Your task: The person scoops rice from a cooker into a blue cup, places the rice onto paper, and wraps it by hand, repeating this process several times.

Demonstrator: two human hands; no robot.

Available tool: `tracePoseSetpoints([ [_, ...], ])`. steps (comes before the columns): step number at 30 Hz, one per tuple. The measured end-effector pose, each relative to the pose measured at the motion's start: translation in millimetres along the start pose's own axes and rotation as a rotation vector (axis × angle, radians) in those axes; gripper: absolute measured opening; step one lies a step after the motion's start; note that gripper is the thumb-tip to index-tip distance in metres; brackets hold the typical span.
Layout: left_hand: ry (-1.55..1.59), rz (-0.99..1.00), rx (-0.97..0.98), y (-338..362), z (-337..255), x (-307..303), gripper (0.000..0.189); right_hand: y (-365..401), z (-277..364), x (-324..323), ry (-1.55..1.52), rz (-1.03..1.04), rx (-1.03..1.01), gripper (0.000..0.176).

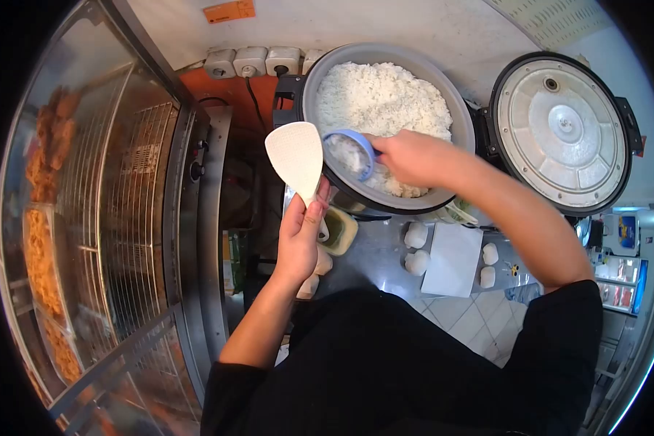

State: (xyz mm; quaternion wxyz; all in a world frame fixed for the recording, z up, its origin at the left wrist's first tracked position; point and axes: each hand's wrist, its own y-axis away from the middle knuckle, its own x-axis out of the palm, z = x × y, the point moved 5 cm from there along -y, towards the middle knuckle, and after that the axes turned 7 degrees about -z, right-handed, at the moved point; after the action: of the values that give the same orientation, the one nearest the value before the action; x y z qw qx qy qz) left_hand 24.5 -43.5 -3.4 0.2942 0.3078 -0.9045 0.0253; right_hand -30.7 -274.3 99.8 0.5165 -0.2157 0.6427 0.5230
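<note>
Where the right hand (pixel 413 156) grips: fingers curled over the right edge of the blue cup (pixel 369 154), thumb side up, no slack to see; cup is upper centre, in front of the pot's lower left.
Left hand (pixel 298 247): centre, wrapped round the handle of the white paddle (pixel 296 154), no gap showing.
Cup to paddle: cup lies right of the blade, just beside it; contact unclear. Paddle's long axis runs near upright in frame, blade up, handle down; cup mouth looks turned toward the left.
Rice: some in cup; main heap (pixel 385 87) fills the pot (pixel 466 102), upper centre, up and right of the cup. Right hand nearer the heap; left hand lower, outside the rim.
Lid (pixel 563 127): upper right, inner face showing.
Counter (pixel 385 272): below pot; white board (pixel 450 261) with pale lumps (pixel 416 262) either side, tub (pixel 347 234) near left wrist.
Cabinet (pixel 134 211): left edge, browned food inside.
Hidden: right fingertips behind cup, cup base, most of paddle handle, part of tub. Lumps by left wrist partly covered; material hard to make out. Cabinet's outer edge cut by the dark border.
</note>
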Motion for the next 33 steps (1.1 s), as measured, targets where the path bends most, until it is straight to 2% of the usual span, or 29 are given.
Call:
tracePoseSetpoints([
  [2, 0.008, -0.032, 0.020, 5, -3, -5, 0.048, 1, -10, -9, -0.186, 0.122, -0.181, 0.047],
  [3, -0.006, -0.023, 0.045, -3, -1, -5, 0.048, -3, -18, -23, -0.181, 0.094, -0.190, 0.047],
  [5, 0.057, -0.033, 0.036, 1, 2, 0, 0.044, -2, -41, -49, -0.343, 0.147, 0.267, 0.044],
  [6, 0.064, -0.045, 0.044, 3, 3, 0, 0.044, -25, -68, -38, -0.331, 0.152, 0.257, 0.044],
  [8, 0.002, -0.041, 0.042, 3, 5, 1, 0.039, -80, -109, -38, -0.134, -0.543, -0.206, 0.051],
  [9, -0.014, -0.019, 0.078, 3, 7, 1, 0.032, -81, -90, -44, -0.131, -0.552, -0.221, 0.051],
  [11, -0.037, -0.054, 0.068, 3, 4, 4, 0.026, -68, -29, -45, 0.287, -0.350, 0.041, 0.060],
  [12, -0.038, -0.063, 0.078, 0, 1, 3, 0.026, -54, -4, -49, 0.371, -0.294, -0.001, 0.069],
  [16, -0.076, -0.050, 0.110, 3, 8, 8, 0.024, -40, 11, -36, 0.341, -0.243, -0.083, 0.068],
  [17, -0.129, -0.055, 0.133, 2, 8, 9, 0.023, -42, 10, -23, 0.248, -0.197, -0.119, 0.065],
  [18, -0.056, -0.074, 0.136, 2, 7, 11, 0.023, -39, 13, -16, 0.157, -0.149, -0.153, 0.062],
  [19, -0.058, -0.069, 0.139, 2, 7, 11, 0.023, -33, 12, -13, 0.158, -0.155, -0.150, 0.062],
  [22, 0.025, -0.069, 0.115, 0, 9, 4, 0.021, -11, 11, -4, -0.108, -0.065, -0.191, 0.047],
  [23, 0.069, -0.056, 0.058, -1, 8, 0, 0.021, -7, -8, 7, -0.110, -0.066, -0.186, 0.047],
  [24, 0.112, -0.042, 0.006, -3, 4, -3, 0.020, -6, -31, 22, -0.162, -0.091, -0.289, 0.045],
  [25, 0.073, -0.076, 0.012, -4, -8, -4, 0.021, 0, -28, 17, -0.211, -0.120, -0.393, 0.043],
  [26, -0.137, -0.115, 0.001, -2, -23, -5, 0.022, 9, -36, 8, -0.202, -0.129, -0.389, 0.043],
  [28, -0.485, -0.170, 0.049, 3, -51, 3, 0.026, 58, -38, -11, -0.762, 0.276, 0.237, 0.038],
  [29, -0.475, -0.160, 0.062, 5, -62, 14, 0.026, 72, -38, -10, -0.751, 0.262, 0.244, 0.038],
  [31, -0.756, -0.153, 0.086, 10, -89, 42, 0.027, 96, -42, -10, -1.264, 0.028, 0.332, 0.032],
  [32, -0.892, -0.098, 0.126, 7, -100, 59, 0.034, 100, -41, -2, -1.420, -0.037, 0.307, 0.029],
  [33, -0.895, -0.078, 0.141, 0, -106, 71, 0.034, 102, -39, 5, -1.510, -0.090, 0.308, 0.030],
])
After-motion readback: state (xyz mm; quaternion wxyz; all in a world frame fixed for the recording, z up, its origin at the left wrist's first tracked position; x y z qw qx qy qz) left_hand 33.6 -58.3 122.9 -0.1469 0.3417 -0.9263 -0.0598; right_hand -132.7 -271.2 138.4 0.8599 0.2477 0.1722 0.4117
